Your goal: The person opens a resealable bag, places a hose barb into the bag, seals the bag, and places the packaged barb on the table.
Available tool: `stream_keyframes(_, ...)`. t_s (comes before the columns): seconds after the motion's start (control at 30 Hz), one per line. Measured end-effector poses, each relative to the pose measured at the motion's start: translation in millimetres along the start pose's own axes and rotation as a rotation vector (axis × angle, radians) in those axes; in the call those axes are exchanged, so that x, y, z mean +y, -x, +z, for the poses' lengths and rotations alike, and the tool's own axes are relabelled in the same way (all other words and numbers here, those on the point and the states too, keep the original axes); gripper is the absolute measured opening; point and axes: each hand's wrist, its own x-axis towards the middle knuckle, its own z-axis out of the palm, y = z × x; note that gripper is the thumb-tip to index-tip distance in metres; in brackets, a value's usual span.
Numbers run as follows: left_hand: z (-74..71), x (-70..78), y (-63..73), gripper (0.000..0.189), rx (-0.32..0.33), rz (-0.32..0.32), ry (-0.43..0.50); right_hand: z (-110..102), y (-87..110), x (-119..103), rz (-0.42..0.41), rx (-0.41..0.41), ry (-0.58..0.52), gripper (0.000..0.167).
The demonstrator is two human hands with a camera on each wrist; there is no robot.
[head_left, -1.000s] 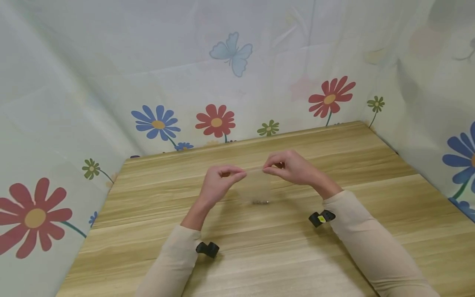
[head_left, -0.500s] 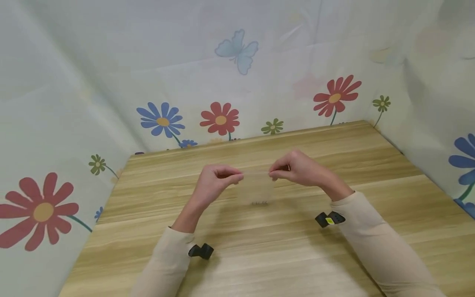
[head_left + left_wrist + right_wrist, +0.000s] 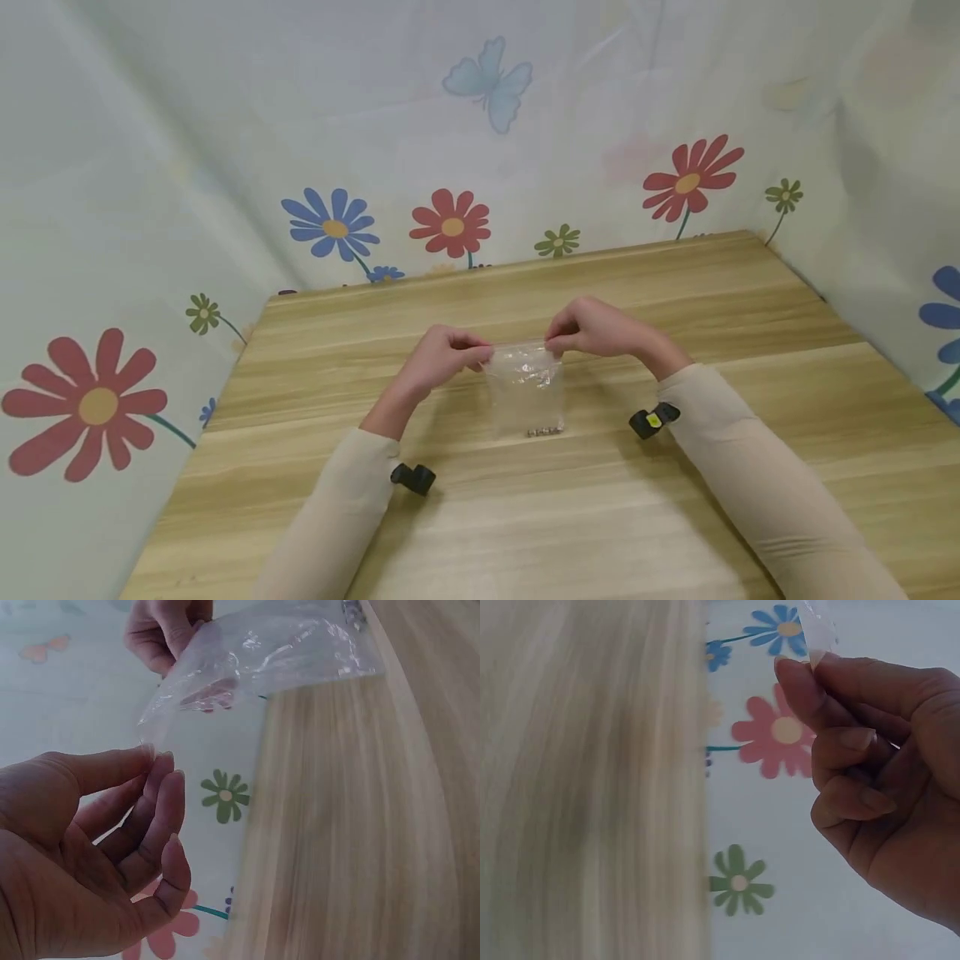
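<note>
A clear plastic zip bag (image 3: 525, 392) hangs between my two hands, its top edge stretched from one to the other. Several small metallic pieces (image 3: 544, 432) lie in a row along its bottom, toward the right corner. My left hand (image 3: 447, 357) pinches the bag's top left corner between thumb and fingertip. At the top right corner, my right hand (image 3: 596, 327) pinches the film the same way. In the left wrist view the bag (image 3: 277, 649) stretches away from the left fingertips to the other hand. Only a corner of the bag (image 3: 817, 630) shows in the right wrist view.
A wood-grain table (image 3: 480, 525) lies under both hands. Behind it and at the sides hangs a pale curtain (image 3: 360, 108) printed with flowers and a butterfly. A black wrist camera (image 3: 414, 478) sits on the left sleeve, another camera (image 3: 652, 420) on the right.
The bag has tilted so its face shows more, with shine on the film, and its bottom with the metallic pieces sits lower in view. Both hands keep their pinch. The head view has shifted slightly.
</note>
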Motion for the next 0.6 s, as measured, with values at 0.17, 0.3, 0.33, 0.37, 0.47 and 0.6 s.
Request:
stream_keyframes(0.17,2.4,-8.4,-24.3,0.016,0.015,-0.054,-0.084,3,-19.8,21,0.049,-0.029,0.021,0.012)
stream_keyframes(0.3,12.6,-18.8,-36.6,0.011,-0.007,-0.115,-0.172,15,-27.4,36,0.140,-0.087,0.078,0.013)
stream_keyframes(0.33,15.5,-21.3,-38.3,0.010,-0.016,-0.129,-0.196,19,-28.8,39,0.159,-0.101,0.102,0.013)
stream_keyframes(0.37,18.2,-23.5,-39.4,0.009,-0.021,-0.139,-0.224,23,-30.2,41,0.176,-0.112,0.124,0.012)
stream_keyframes(0.47,23.6,-28.5,-42.6,0.008,-0.014,-0.139,-0.317,30,-34.5,44,0.193,-0.120,0.187,0.012)
stream_keyframes(0.6,27.4,-30.3,-45.5,0.008,0.003,-0.126,-0.424,34,-38.2,46,0.221,-0.120,0.214,0.013)
